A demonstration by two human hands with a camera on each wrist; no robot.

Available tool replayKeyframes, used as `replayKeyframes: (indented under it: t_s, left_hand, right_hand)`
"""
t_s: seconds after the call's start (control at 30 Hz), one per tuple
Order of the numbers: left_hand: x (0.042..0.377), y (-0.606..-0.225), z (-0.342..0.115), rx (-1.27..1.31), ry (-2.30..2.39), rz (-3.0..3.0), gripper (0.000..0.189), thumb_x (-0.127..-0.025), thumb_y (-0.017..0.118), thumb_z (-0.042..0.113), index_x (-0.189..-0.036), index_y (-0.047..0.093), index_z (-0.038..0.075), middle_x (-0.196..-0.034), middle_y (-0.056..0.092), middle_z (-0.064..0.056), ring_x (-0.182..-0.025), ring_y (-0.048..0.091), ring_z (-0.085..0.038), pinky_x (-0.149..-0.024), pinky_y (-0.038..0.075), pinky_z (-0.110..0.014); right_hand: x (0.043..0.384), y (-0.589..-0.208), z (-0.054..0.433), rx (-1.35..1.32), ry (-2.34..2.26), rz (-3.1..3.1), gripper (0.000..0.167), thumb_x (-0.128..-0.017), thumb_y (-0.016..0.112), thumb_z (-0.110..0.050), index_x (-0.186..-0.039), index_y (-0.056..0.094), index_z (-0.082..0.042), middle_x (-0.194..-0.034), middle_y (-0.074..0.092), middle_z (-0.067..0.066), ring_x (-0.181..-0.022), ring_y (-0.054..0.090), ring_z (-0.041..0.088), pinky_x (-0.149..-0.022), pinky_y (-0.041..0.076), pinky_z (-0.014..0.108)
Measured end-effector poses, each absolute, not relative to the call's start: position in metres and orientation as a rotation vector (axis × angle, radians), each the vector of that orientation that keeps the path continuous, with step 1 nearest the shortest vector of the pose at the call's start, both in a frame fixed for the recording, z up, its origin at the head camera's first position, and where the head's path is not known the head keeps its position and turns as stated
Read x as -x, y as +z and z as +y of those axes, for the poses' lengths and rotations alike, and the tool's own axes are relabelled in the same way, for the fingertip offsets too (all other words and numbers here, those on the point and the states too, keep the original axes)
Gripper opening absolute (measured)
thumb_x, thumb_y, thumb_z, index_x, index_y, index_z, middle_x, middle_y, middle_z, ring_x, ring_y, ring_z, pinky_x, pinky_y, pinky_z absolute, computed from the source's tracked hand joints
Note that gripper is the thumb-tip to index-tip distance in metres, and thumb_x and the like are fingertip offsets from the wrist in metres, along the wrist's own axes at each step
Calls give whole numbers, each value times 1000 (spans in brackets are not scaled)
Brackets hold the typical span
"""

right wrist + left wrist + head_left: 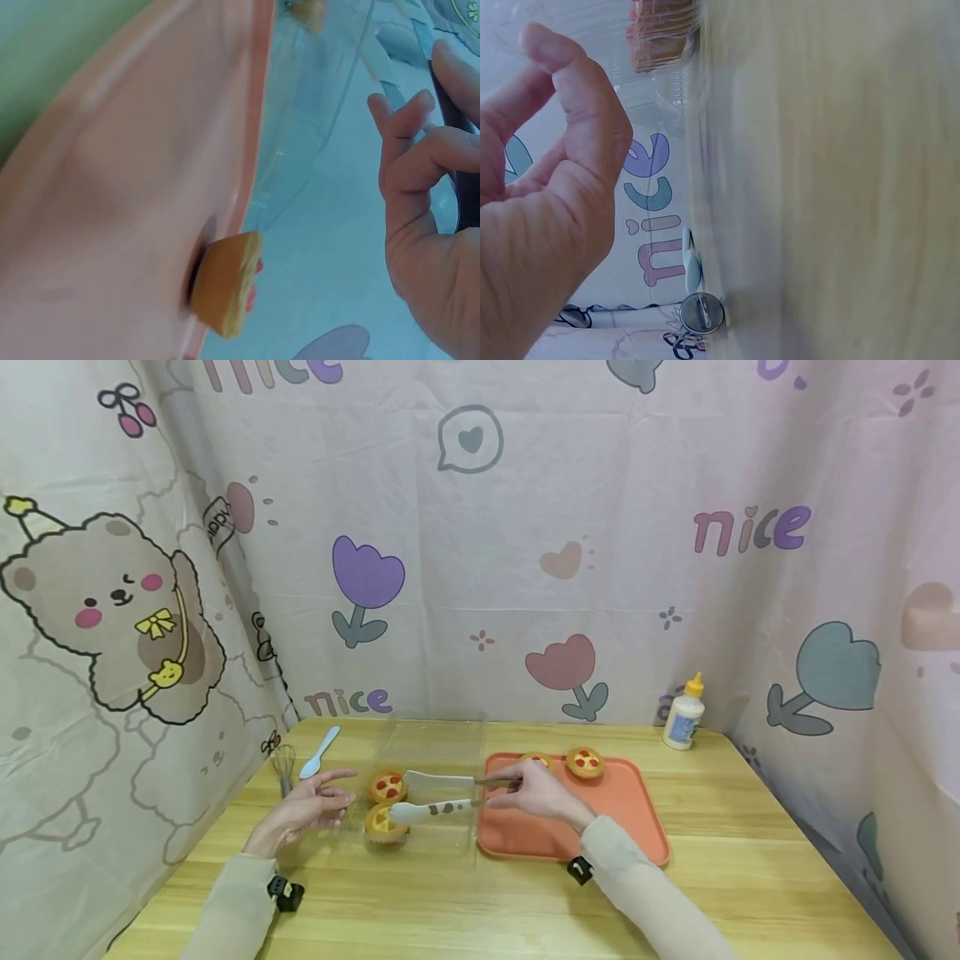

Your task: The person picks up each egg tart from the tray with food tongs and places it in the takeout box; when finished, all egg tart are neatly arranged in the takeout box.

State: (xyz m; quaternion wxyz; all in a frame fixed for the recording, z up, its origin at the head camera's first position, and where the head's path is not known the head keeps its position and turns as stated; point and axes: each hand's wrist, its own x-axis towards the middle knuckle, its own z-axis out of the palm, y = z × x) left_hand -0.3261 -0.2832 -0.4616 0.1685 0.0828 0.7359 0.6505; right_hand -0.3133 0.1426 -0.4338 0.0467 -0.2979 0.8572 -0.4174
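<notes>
My right hand [536,789] grips a pair of tongs [442,811] by the dark handle end. The white arms of the tongs stand spread apart and reach left over a clear plastic box [442,839]. Inside the box's left part are two small tarts, one with red topping [387,787] and a yellow-topped one [385,825]. The tips of the tongs overlap the edges of these tarts in the head view. My left hand [315,806] is beside the box's left side, fingers loosely bent and holding nothing.
An orange tray [622,818] to the right bears two more red-topped tarts, one [585,763] fully visible. A whisk [283,767] and a light blue spoon [320,753] lie at the left. A glue bottle [683,714] stands at the back right, before a printed curtain.
</notes>
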Motion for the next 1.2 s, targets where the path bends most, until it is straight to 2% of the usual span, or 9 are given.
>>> replayKeyframes:
  t_s: [0.17,0.3,0.4,0.47,0.57,0.7,0.83,1.03,1.2]
  left_hand:
    - [326,-462,-284,-259,1835,2099,74,-94,66,11,-153,22,1,-98,66,-7,-75,63,-13,-66,58,-28]
    - [326,-461,-285,-269,1828,2105,74,-94,66,12,-153,22,1,-97,66,-6,-75,63,-12,-66,58,-28]
    - [326,-460,-284,-265,1833,2101,74,-94,65,11,-153,22,1,-97,66,-7,-75,63,-12,-66,58,-28]
    - [326,-460,-283,-268,1829,2099,74,-94,65,11,-153,21,0,-97,65,-7,-75,63,-13,-66,58,-28]
    - [326,-461,-283,-272,1824,2107,74,-94,65,10,-153,21,0,-97,65,-8,-75,63,-13,-66,58,-29]
    - [326,-461,-283,-281,1824,2114,75,-94,66,10,-153,21,0,-96,66,-8,-74,63,-12,-66,58,-29]
    - [326,-461,-284,-285,1832,2100,74,-94,66,10,-152,22,0,-96,65,-8,-74,64,-13,-66,58,-29]
    - [325,-461,-285,-269,1837,2092,73,-93,66,9,-152,22,1,-97,65,-9,-75,64,-13,-65,58,-28]
    - [325,-461,-285,-266,1850,2077,73,-94,66,9,-152,23,2,-97,65,-8,-74,64,-12,-65,58,-27]
  right_hand:
    - [315,-437,157,819,-1347,2577,44,-85,75,-42,-124,69,-25,-122,69,0,-84,64,3,-73,53,21]
    - [313,-436,170,725,-1407,2541,45,-83,76,-46,-124,67,-31,-87,70,6,-50,45,6,-49,41,21]
    - [310,-434,182,670,-1452,2497,46,-83,76,-44,-126,66,-30,-80,69,12,-41,29,10,-41,32,22]
    - [309,-432,190,652,-1470,2489,46,-84,76,-42,-126,66,-28,-99,74,10,-41,34,11,-40,34,23]
    - [307,-430,202,623,-1478,2510,47,-84,76,-42,-127,66,-26,-109,74,4,-43,39,12,-39,38,27]
    - [303,-428,218,546,-1497,2548,50,-83,77,-43,-128,65,-26,-112,73,4,-44,41,20,-42,44,37]
    - [300,-426,234,477,-1541,2546,52,-84,77,-38,-131,64,-19,-114,72,14,-53,52,22,-44,47,35]
    - [298,-424,251,407,-1572,2545,56,-82,79,-39,-131,64,-17,-116,71,12,-80,65,36,-46,48,36]
    - [299,-426,264,430,-1566,2565,55,-85,77,-35,-133,62,-13,-121,69,15,-80,64,35,-46,49,35]
